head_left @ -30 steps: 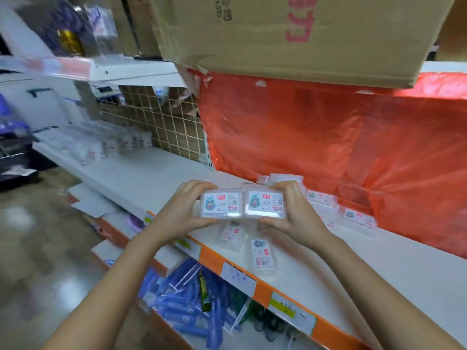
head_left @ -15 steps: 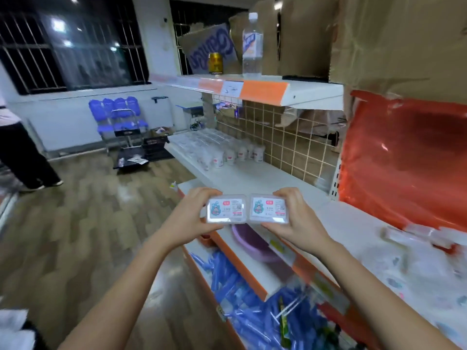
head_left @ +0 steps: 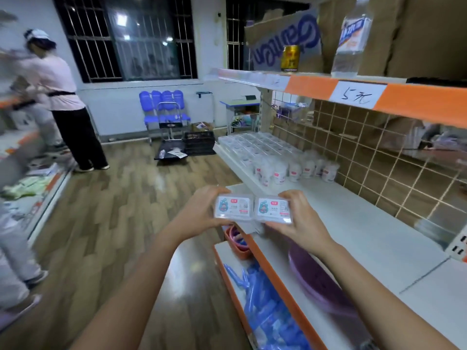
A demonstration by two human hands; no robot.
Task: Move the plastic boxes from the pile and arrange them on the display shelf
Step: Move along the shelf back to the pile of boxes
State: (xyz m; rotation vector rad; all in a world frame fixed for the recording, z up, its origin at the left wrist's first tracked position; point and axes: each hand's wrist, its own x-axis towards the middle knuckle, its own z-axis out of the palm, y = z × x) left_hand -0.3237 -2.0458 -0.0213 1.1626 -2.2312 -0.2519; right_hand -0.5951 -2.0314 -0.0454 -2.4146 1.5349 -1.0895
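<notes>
Boxes are held side by side, touching, above the front edge of the white shelf [head_left: 353, 223]. Left hand [head_left: 199, 213] grips the left box [head_left: 233, 207]; right hand [head_left: 300, 218] grips the right box [head_left: 274, 210]. Labels face the camera, long sides running left to right.

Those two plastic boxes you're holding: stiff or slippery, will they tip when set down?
Probably stiff: each plastic box keeps flat faces under fingertip grip from the left hand and right hand. Glossy surfaces suggest some slip. Low, flat shape should rest steadily on the shelf.
</notes>
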